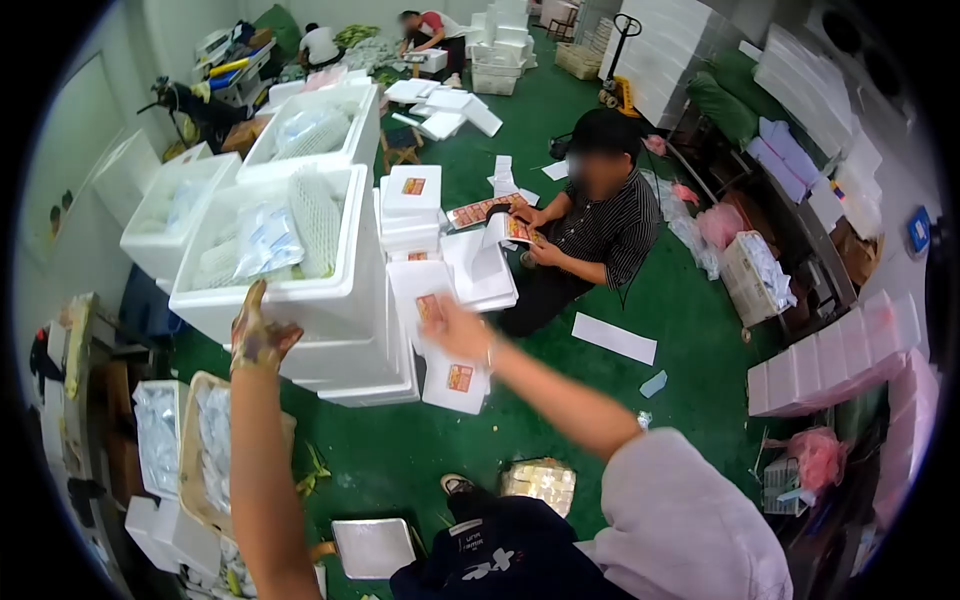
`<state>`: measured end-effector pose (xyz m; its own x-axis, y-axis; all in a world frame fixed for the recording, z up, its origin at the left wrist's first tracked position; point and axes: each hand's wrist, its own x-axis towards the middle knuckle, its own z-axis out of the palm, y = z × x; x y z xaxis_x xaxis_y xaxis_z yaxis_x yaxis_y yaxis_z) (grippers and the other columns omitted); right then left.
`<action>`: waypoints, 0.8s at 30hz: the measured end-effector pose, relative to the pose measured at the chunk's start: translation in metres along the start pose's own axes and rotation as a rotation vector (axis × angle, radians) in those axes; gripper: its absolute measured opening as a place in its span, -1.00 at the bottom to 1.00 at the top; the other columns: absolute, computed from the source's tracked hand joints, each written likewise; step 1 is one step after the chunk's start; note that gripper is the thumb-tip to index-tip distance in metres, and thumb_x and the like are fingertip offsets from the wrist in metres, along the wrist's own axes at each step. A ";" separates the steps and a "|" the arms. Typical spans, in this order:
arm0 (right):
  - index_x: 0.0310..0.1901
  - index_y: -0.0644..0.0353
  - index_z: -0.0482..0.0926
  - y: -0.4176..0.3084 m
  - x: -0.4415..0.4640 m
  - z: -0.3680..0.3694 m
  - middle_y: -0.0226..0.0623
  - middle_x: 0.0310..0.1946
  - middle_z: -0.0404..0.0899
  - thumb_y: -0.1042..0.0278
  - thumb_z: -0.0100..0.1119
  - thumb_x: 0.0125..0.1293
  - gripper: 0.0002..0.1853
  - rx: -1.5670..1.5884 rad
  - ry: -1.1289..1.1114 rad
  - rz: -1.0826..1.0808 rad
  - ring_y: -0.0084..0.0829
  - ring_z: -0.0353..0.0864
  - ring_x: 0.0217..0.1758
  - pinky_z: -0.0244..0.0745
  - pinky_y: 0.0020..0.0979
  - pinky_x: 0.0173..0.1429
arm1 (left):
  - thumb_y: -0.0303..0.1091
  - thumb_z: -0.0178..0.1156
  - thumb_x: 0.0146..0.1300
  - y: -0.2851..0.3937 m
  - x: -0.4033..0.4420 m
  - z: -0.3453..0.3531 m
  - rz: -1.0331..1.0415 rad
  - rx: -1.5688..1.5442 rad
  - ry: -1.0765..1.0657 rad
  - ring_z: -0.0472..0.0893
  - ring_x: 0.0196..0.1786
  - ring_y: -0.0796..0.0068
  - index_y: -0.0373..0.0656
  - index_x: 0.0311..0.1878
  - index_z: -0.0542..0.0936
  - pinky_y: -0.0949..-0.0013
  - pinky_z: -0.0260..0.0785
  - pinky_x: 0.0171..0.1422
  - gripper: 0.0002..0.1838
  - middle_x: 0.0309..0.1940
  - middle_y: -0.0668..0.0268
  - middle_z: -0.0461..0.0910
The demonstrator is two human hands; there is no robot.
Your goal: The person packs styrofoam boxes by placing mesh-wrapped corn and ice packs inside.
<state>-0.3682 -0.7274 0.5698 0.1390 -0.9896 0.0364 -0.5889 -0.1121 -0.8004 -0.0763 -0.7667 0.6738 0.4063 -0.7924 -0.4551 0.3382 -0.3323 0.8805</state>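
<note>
My left hand [262, 338] is open, fingers apart, at the near wall of a white foam box [330, 295]; whether it touches the box I cannot tell. Inside that box lie an ice pack [270, 240] and white foam netting [313, 220]. My right hand [458, 330] is smeared by motion over the white foam lids, so its fingers do not read clearly. Just left of it is a lid [405, 282] with a printed label [428, 307]. Below, another labelled lid [440, 392] leans by the stack.
A person [600, 215] sits at the right, holding a label sheet [518, 230]. More foam boxes [315, 125] stand behind. A crate of ice packs [212, 450] is at lower left. A metal tray [373, 548] and a taped block [540, 484] lie near my feet.
</note>
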 end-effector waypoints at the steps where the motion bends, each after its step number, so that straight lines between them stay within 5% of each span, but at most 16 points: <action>1: 0.16 0.25 0.25 -0.006 -0.039 0.010 -0.09 -0.31 0.57 0.13 0.25 0.17 -0.38 0.253 -0.155 0.274 -0.24 0.61 -0.29 0.52 -0.28 -0.20 | 0.08 0.32 0.05 -0.003 0.010 -0.010 -0.025 -0.018 -0.030 0.62 -0.34 0.01 -0.34 0.24 0.26 0.25 0.56 -0.40 -0.15 -0.27 -0.14 0.45; 2: 0.18 0.24 0.23 0.032 -0.064 0.045 -0.12 -0.30 0.55 0.13 0.28 0.16 -0.36 0.204 -0.048 0.160 -0.30 0.59 -0.31 0.51 -0.31 -0.22 | 0.07 0.29 0.10 -0.006 0.013 -0.014 -0.050 -0.039 -0.022 0.63 -0.32 0.00 -0.44 0.28 0.15 0.27 0.54 -0.43 -0.09 -0.32 -0.12 0.46; 3: 0.20 0.25 0.20 0.023 -0.088 0.048 -0.13 -0.24 0.52 0.13 0.29 0.16 -0.33 0.302 -0.061 0.202 -0.35 0.59 -0.29 0.50 -0.34 -0.20 | 0.07 0.40 -0.02 -0.008 0.009 -0.026 0.031 -0.017 -0.194 0.58 -0.24 -0.11 -0.49 0.14 0.20 0.17 0.47 -0.44 -0.08 -0.10 -0.26 0.41; 5: 0.22 0.31 0.17 -0.007 -0.109 0.049 -0.10 -0.06 0.42 0.14 0.30 0.17 -0.29 0.417 -0.059 0.236 -0.38 0.54 -0.25 0.48 -0.38 -0.15 | -0.10 0.25 0.20 -0.004 0.019 -0.057 0.011 0.098 -0.294 0.57 -0.50 0.34 -0.30 -0.13 0.45 0.43 0.35 -0.54 -0.58 -0.49 0.19 0.50; 7: 0.25 0.32 0.15 -0.025 -0.100 0.055 -0.05 0.02 0.36 0.16 0.32 0.16 -0.26 0.379 0.053 0.056 -0.37 0.51 -0.14 0.48 -0.39 -0.13 | -0.14 0.26 0.20 -0.012 0.037 -0.097 0.352 0.138 -0.021 0.48 -0.56 0.55 -0.15 -0.31 0.46 0.50 0.29 -0.55 -0.71 -0.55 0.34 0.47; 9: 0.32 0.42 0.03 -0.061 -0.073 0.049 0.07 0.14 0.25 0.16 0.36 0.12 -0.10 0.292 0.136 -0.098 -0.20 0.43 0.06 0.40 -0.27 0.09 | -0.17 0.21 0.25 0.000 0.092 -0.156 0.540 0.348 0.218 0.53 -0.41 0.61 -0.15 -0.20 0.50 0.54 0.36 -0.37 -0.75 -0.44 0.37 0.56; 11: 0.36 0.40 -0.04 -0.071 -0.040 0.068 0.06 0.25 0.17 0.20 0.42 0.05 -0.01 0.215 0.217 -0.162 -0.11 0.36 0.19 0.31 -0.25 0.25 | -0.22 0.03 0.34 -0.004 0.177 -0.212 1.186 0.984 0.523 0.57 -0.07 0.31 -0.19 0.13 0.47 0.28 0.40 0.05 -0.62 -0.06 0.23 0.57; 14: 0.37 0.46 -0.09 -0.065 0.011 0.104 0.19 0.34 -0.02 0.15 0.45 -0.02 0.09 0.247 0.277 -0.210 0.02 -0.02 0.41 -0.12 -0.17 0.47 | -0.24 -0.10 0.31 -0.013 0.350 -0.239 0.876 1.780 0.511 0.57 -0.01 0.11 -0.05 0.31 0.33 0.24 0.41 0.13 -0.51 0.05 0.08 0.53; 15: 0.37 0.46 -0.11 -0.052 0.027 0.112 0.18 0.36 -0.06 0.17 0.46 -0.03 0.10 0.209 0.298 -0.249 0.02 -0.09 0.44 -0.19 -0.17 0.49 | -0.23 -0.14 0.34 -0.004 0.333 -0.215 0.825 1.558 0.407 0.56 0.01 0.10 -0.09 0.25 0.36 0.21 0.43 0.12 -0.56 0.07 0.13 0.53; 16: 0.38 0.44 -0.10 -0.043 0.036 0.117 0.15 0.34 0.00 0.22 0.44 -0.02 0.08 0.312 0.277 -0.227 -0.04 0.00 0.41 -0.11 -0.20 0.47 | 0.09 -0.07 0.34 0.031 0.225 -0.167 0.567 0.906 0.355 0.51 -0.37 0.30 -0.21 -0.26 0.56 0.19 0.40 -0.23 -0.51 -0.39 0.27 0.57; 19: 0.39 0.36 -0.06 -0.050 0.053 0.121 0.02 0.25 0.19 0.46 0.33 0.09 -0.08 0.535 0.223 -0.253 -0.20 0.22 0.32 0.12 -0.31 0.36 | 0.27 0.11 0.18 0.040 0.153 -0.121 0.544 0.438 0.316 0.62 -0.13 0.28 -0.27 0.06 0.53 0.30 0.44 -0.06 -0.28 -0.15 0.05 0.63; 24: 0.34 0.29 0.03 -0.064 0.057 0.099 -0.04 0.19 0.32 0.50 0.30 0.11 -0.18 0.594 0.150 -0.108 -0.22 0.37 0.23 0.25 -0.31 0.29 | 0.10 0.22 0.19 0.034 0.145 -0.110 0.617 0.355 0.404 0.63 -0.35 0.24 -0.23 -0.18 0.52 0.27 0.43 -0.27 -0.50 -0.42 0.12 0.63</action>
<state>-0.2440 -0.7675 0.5642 0.0337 -0.9822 0.1848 -0.0281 -0.1857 -0.9822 0.0878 -0.8366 0.6236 0.7285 -0.6630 0.1723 -0.3080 -0.0924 0.9469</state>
